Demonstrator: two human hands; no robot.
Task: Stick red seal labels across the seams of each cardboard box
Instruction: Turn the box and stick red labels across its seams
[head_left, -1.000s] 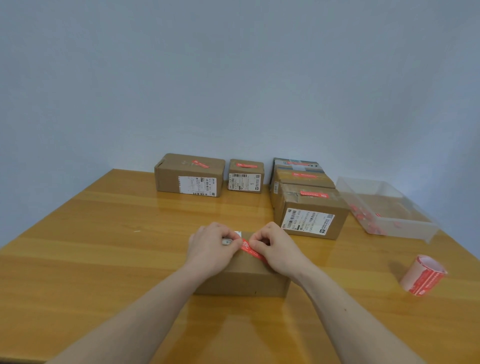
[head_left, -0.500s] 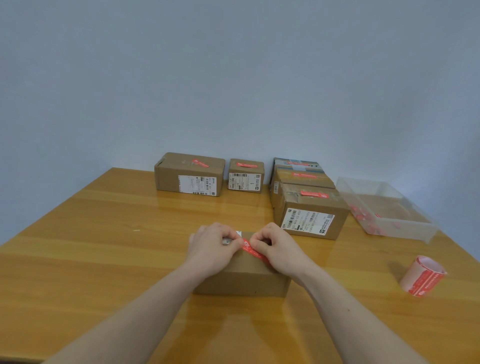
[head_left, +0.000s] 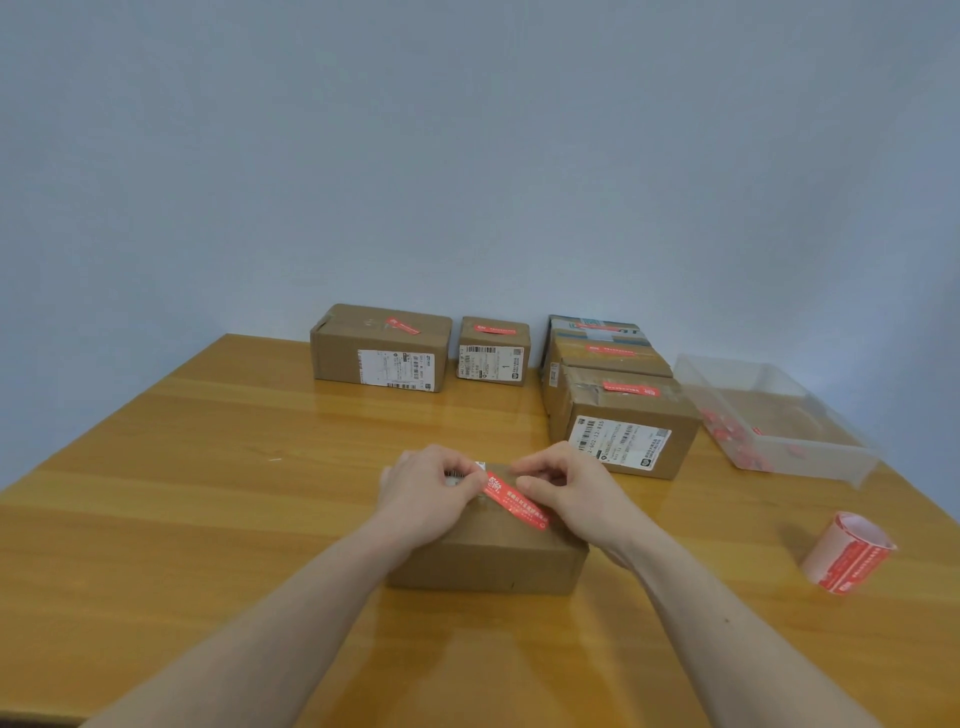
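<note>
Red seal label (head_left: 514, 500) with white print, pinched between both hands, lies on a plain brown cardboard box (head_left: 488, 561). Honey-yellow wooden table (head_left: 208, 493) with darker grain streaks. Beyond the grip, four brown boxes (head_left: 382, 348) carry red strips on top and white barcode stickers on the front; a fifth behind looks teal-patterned, hard to tell. Right of the grip: pink-red label roll (head_left: 848, 558), white lettering. Clear plastic bin (head_left: 779, 415) holds red scraps. Wall (head_left: 467, 156) pale blue-grey.
</note>
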